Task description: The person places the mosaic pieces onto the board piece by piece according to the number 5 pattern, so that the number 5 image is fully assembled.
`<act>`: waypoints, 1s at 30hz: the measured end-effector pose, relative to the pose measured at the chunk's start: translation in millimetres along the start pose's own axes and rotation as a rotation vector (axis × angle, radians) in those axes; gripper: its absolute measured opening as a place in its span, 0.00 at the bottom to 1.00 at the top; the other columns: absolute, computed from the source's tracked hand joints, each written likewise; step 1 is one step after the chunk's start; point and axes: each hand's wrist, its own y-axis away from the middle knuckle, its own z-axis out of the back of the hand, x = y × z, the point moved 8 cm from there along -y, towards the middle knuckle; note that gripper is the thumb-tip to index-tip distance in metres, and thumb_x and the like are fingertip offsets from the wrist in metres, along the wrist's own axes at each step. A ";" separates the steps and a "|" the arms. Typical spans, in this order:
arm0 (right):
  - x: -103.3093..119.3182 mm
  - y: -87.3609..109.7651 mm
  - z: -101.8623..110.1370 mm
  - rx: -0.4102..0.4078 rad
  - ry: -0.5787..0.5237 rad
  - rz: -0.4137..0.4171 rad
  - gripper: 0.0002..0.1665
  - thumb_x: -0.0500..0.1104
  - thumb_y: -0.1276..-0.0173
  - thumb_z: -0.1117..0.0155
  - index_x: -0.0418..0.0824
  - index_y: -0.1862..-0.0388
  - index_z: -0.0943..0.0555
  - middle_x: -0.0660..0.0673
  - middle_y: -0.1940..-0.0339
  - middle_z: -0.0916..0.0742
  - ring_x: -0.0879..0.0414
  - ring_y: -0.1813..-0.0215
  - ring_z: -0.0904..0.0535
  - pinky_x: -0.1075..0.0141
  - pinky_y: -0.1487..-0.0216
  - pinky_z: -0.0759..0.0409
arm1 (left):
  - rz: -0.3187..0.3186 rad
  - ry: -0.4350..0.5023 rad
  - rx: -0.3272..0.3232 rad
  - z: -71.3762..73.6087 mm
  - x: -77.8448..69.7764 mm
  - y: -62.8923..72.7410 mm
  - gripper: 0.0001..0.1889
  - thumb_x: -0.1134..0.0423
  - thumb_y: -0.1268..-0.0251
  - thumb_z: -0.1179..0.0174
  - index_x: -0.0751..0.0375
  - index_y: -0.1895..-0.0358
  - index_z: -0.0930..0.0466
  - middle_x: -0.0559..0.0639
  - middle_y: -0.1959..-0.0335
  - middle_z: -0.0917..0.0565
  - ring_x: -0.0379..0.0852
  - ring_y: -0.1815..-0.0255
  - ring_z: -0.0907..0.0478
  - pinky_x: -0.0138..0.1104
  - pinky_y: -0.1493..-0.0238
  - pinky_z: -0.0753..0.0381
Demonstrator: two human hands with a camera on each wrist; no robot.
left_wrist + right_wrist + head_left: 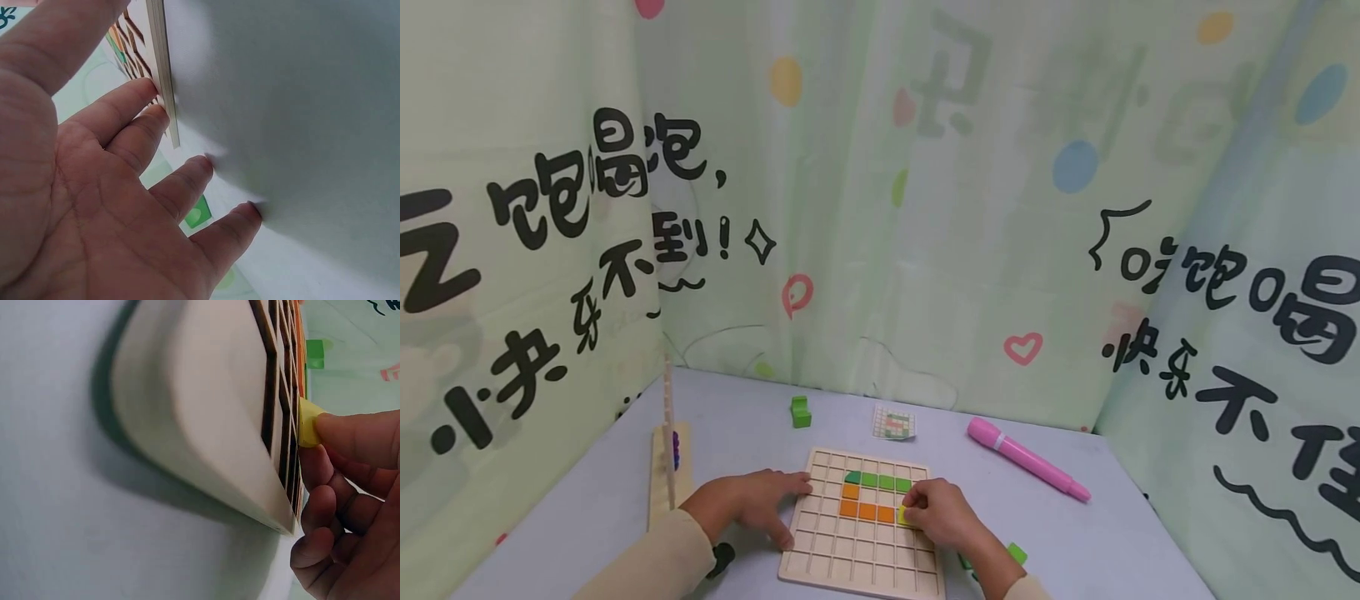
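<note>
A wooden grid board (823,567) lies flat on the table, holding a row of green tiles (886,483) and several orange tiles (867,511). My left hand (758,502) touches the board's left edge, thumb near the front and fingers spread. In the left wrist view, two fingertips (150,87) meet the board's side and two others rest on the tabletop. Between thumb and forefinger, my right hand (942,512) pinches a yellow piece (308,424) at the right end of the lower orange row. Whether the piece sits fully in its square I cannot tell.
Behind the board are a green block (801,414) and a small pattern card (894,422). A pink marker-shaped tube (1030,458) lies right. Green pieces (1017,552) sit by my right forearm. A wooden stand (658,475) is left; a black object (722,558) lies by my left wrist.
</note>
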 end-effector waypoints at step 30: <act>-28.6 37.9 35.7 -0.044 -0.076 -0.119 0.10 0.40 0.26 0.35 0.39 0.51 0.13 0.49 0.57 0.12 0.55 0.57 0.23 0.60 0.57 0.20 | -0.005 -0.009 0.004 -0.8 -1.8 1.6 0.41 0.54 0.48 0.19 0.47 0.27 0.26 0.42 0.20 0.33 0.59 0.19 0.38 0.58 0.21 0.39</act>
